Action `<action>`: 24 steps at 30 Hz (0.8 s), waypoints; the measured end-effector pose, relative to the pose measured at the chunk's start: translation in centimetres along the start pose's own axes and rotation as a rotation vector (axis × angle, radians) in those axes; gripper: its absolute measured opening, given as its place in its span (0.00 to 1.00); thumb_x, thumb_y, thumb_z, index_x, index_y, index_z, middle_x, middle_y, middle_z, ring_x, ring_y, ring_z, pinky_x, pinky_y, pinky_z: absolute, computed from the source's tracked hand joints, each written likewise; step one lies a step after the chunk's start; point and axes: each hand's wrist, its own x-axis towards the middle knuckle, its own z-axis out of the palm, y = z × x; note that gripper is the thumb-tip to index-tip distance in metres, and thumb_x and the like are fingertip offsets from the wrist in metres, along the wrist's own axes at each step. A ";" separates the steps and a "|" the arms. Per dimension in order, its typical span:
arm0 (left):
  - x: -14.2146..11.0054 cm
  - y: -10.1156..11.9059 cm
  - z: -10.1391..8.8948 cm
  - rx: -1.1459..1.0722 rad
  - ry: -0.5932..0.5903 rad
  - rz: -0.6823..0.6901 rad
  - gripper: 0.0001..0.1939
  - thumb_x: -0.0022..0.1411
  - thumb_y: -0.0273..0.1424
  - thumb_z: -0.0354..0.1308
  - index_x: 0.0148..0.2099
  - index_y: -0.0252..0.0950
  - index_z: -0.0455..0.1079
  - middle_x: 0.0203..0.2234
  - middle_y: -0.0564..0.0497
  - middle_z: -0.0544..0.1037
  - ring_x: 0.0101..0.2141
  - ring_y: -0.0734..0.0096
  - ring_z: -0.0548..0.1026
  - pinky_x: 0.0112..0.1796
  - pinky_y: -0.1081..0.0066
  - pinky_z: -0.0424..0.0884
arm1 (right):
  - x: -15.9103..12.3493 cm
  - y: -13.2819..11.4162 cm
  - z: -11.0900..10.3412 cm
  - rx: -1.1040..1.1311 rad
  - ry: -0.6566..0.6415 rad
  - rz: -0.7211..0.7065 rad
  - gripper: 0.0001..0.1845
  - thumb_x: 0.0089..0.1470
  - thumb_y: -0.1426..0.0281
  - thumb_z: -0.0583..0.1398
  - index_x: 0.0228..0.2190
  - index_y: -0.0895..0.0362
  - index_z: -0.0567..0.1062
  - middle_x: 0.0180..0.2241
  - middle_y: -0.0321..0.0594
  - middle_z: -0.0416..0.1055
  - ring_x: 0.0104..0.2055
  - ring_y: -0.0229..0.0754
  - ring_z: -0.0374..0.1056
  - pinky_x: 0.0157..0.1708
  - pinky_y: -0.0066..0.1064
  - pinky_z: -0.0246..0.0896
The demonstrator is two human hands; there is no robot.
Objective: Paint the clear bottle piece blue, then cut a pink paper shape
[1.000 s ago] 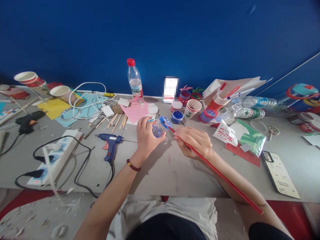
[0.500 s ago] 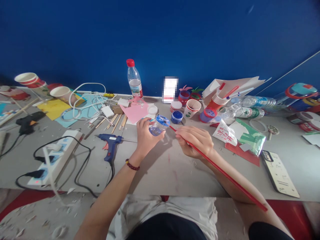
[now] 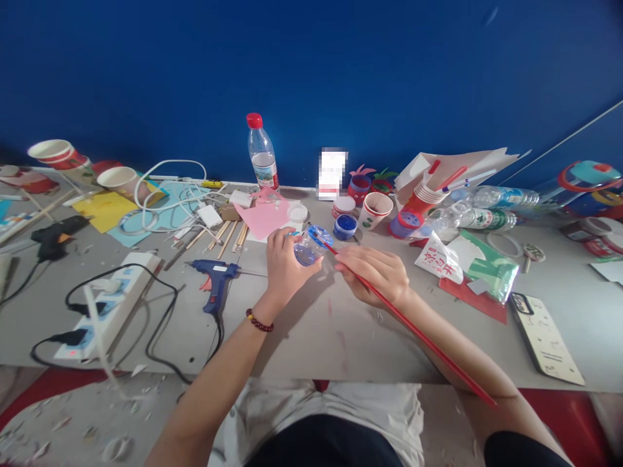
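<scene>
My left hand is closed around a clear plastic bottle bottom, tilted with its blue-painted end toward the right. In my right hand is a long red paintbrush, gripped near its tip. The brush tip touches the blue-painted end. Just beyond stands an open jar of blue paint. A paper cup is to the right of the jar.
A blue hot glue gun and a power strip with cords lie on the left. A red-capped bottle stands at the back. On the right are a phone, a green packet and plastic bottles.
My right hand has moved slightly left with the paintbrush, whose tip has shifted across the painted end. The bottle bottom has tilted a little more to the right.
</scene>
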 end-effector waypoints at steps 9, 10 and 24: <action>0.0 -0.1 0.1 0.009 0.008 0.013 0.22 0.47 0.36 0.70 0.41 0.39 0.63 0.46 0.41 0.73 0.51 0.48 0.67 0.52 0.51 0.68 | -0.2 -0.1 0.2 -0.004 -0.006 -0.002 0.05 0.60 0.76 0.60 0.40 0.58 0.74 0.30 0.40 0.80 0.34 0.40 0.78 0.36 0.28 0.75; 0.0 0.0 0.1 0.005 0.009 0.008 0.22 0.47 0.36 0.70 0.41 0.39 0.63 0.46 0.41 0.73 0.51 0.48 0.68 0.52 0.51 0.68 | -0.2 -0.1 0.2 -0.003 -0.009 -0.004 0.06 0.60 0.76 0.60 0.40 0.58 0.74 0.30 0.40 0.80 0.34 0.40 0.78 0.36 0.29 0.76; 0.0 -0.5 0.3 -0.139 -0.035 -0.151 0.22 0.46 0.36 0.71 0.40 0.40 0.64 0.47 0.44 0.73 0.53 0.53 0.68 0.54 0.53 0.67 | 0.1 -0.1 -0.1 -0.011 0.013 0.007 0.05 0.61 0.76 0.58 0.38 0.57 0.72 0.29 0.39 0.79 0.32 0.39 0.77 0.36 0.28 0.75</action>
